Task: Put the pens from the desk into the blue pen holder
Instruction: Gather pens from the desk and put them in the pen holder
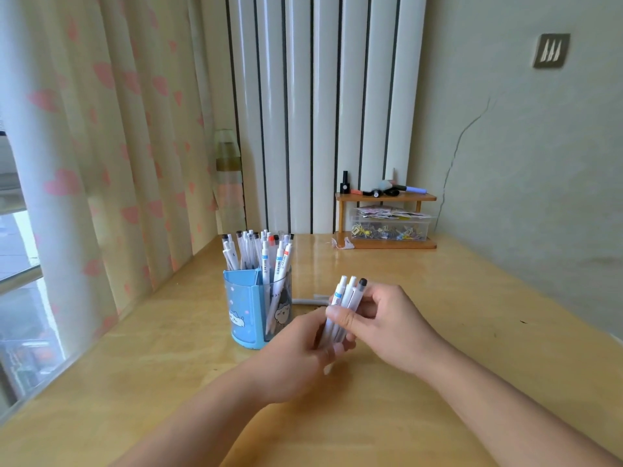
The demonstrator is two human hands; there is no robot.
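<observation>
Head view shows the left hand (296, 352) and right hand (387, 325) both wrapped round a small bunch of pens (340, 308), tips up, just beside the blue pen holder (246, 311), probably squaring them to drop in together.

A: Where does the pen holder (258, 308) stand?
B: On the worktop (455, 298), left of centre, with many pens (259, 254) upright in it.

A: And the hands?
B: Just right of the holder and nearer the viewer. The left hand (296, 355) and the right hand (387, 328) meet around a bundle of pens (344, 305), tips tilted up and away.

A: Behind them?
B: One pen (310, 301) lies flat on the worktop, between holder and hands. At the far right edge stands a small shelf (386, 197), a box (389, 227) on its lower tier, small items (381, 190) on top.

A: Left side?
B: A curtain (101, 146) hangs along it.
</observation>
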